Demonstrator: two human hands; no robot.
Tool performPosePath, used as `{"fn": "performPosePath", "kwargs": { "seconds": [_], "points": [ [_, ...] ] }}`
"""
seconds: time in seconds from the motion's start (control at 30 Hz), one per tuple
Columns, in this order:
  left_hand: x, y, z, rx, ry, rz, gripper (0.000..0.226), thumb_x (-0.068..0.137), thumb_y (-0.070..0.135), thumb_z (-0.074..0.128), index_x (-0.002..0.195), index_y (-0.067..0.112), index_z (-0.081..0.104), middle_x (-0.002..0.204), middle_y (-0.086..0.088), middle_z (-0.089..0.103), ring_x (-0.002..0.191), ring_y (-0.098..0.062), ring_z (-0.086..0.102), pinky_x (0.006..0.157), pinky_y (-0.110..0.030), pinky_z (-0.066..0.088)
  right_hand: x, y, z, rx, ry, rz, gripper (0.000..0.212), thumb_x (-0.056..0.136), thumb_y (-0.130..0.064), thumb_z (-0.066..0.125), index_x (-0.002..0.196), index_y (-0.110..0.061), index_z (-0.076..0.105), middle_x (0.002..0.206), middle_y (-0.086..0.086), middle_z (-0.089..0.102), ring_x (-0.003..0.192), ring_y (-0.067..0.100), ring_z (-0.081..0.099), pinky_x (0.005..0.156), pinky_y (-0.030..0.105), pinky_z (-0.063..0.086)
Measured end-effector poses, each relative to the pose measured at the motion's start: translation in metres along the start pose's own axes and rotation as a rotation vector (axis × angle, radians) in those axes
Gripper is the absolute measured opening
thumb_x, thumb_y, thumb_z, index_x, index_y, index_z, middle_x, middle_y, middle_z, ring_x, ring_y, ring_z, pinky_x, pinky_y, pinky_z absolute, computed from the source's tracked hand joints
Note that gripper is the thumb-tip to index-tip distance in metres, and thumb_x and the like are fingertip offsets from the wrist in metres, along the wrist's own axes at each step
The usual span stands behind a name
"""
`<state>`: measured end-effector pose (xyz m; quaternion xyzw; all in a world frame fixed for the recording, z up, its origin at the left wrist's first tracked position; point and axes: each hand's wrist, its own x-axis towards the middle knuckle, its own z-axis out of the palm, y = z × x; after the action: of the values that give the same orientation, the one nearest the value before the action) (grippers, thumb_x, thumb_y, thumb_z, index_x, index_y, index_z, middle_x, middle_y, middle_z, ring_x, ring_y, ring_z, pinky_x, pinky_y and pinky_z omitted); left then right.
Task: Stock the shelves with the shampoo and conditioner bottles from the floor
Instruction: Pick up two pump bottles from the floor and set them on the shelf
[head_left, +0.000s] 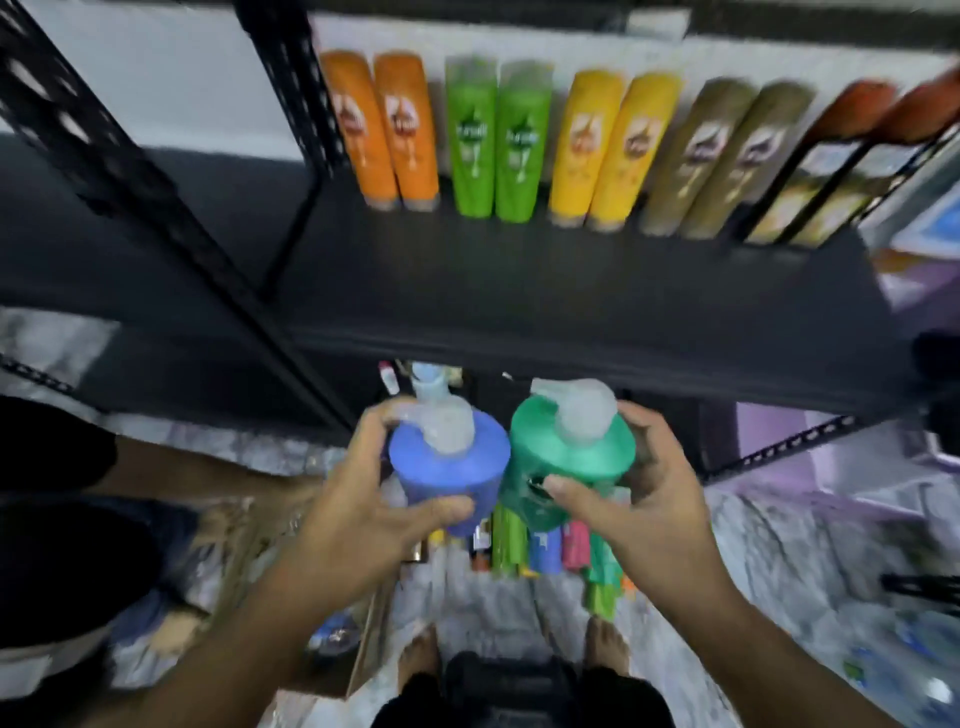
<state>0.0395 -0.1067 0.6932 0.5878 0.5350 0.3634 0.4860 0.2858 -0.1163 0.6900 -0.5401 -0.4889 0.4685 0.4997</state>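
Below the dark shelf (571, 291), left hand (363, 499) grips a blue pump bottle (447, 467); right hand (634, 499) grips a green pump bottle (566, 467); bottles side by side, above the floor (779, 545).

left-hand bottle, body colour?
Blue, with a clear pump top; head view.

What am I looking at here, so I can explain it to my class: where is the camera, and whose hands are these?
There is no machine. One camera, worn on a person's head, looks down at their own bare hands, which are the grips here. The left hand holds a blue pump bottle. The right hand holds a green pump bottle. Ahead is a dark metal shelf with a row of coloured bottles standing at its back. More bottles sit on the floor below, near the person's bare feet.
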Motion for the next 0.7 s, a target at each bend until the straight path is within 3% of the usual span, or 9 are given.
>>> {"fn": "performPosePath", "kwargs": {
  "seconds": [0.07,0.2,0.3,0.47,0.6,0.7],
  "points": [
    [0.003,0.054,-0.011,-0.036,0.023,0.054,0.076,0.07,0.027,0.094,0.131,0.028,0.049,0.124,0.015,0.065,0.115,-0.009,0.065,0.091,-0.024,0.054,-0.003,-0.049,-0.004,0.075,0.068,-0.064,0.06,0.067,-0.012,0.092,0.115,-0.034,0.063,0.116,-0.001,0.072,0.106,0.019,0.069,0.089,0.036,0.057],
    [0.007,0.153,-0.022,-0.074,0.028,0.208,0.073,0.072,0.022,0.088,0.132,0.035,0.049,0.126,0.018,0.065,0.118,-0.007,0.064,0.09,-0.022,0.054,-0.006,-0.141,-0.014,0.186,0.163,-0.167,0.06,0.067,-0.016,0.086,0.121,-0.022,0.061,0.114,-0.002,0.073,0.103,0.014,0.071,0.079,0.023,0.056],
    [0.012,0.214,-0.028,-0.088,0.065,0.346,0.072,0.072,0.021,0.091,0.13,0.035,0.051,0.124,0.02,0.067,0.115,-0.005,0.065,0.089,-0.019,0.053,-0.002,-0.203,-0.022,0.268,0.186,-0.277,0.058,0.067,-0.018,0.081,0.121,-0.018,0.062,0.109,0.001,0.076,0.097,0.013,0.073,0.075,0.022,0.056],
    [0.023,0.299,-0.031,-0.18,0.118,0.537,0.062,0.074,0.022,0.08,0.13,0.033,0.056,0.117,0.012,0.073,0.106,-0.009,0.071,0.083,-0.019,0.055,0.01,-0.293,-0.033,0.332,0.196,-0.439,0.046,0.071,-0.022,0.077,0.115,-0.019,0.066,0.103,0.003,0.077,0.091,0.013,0.073,0.072,0.022,0.057],
    [0.044,0.359,-0.037,-0.217,0.165,0.676,0.055,0.079,0.029,0.08,0.13,0.036,0.06,0.119,0.007,0.074,0.107,-0.016,0.072,0.083,-0.029,0.058,0.026,-0.355,-0.042,0.321,0.199,-0.543,0.041,0.077,-0.026,0.077,0.117,-0.022,0.066,0.104,0.002,0.077,0.095,0.019,0.074,0.077,0.033,0.061],
    [0.059,0.404,-0.043,-0.239,0.198,0.766,0.048,0.082,0.033,0.076,0.128,0.036,0.061,0.118,0.006,0.074,0.106,-0.018,0.072,0.085,-0.035,0.059,0.039,-0.4,-0.049,0.296,0.198,-0.614,0.038,0.083,-0.028,0.076,0.119,-0.024,0.065,0.106,-0.001,0.077,0.096,0.017,0.075,0.077,0.033,0.061]
  ]
}}
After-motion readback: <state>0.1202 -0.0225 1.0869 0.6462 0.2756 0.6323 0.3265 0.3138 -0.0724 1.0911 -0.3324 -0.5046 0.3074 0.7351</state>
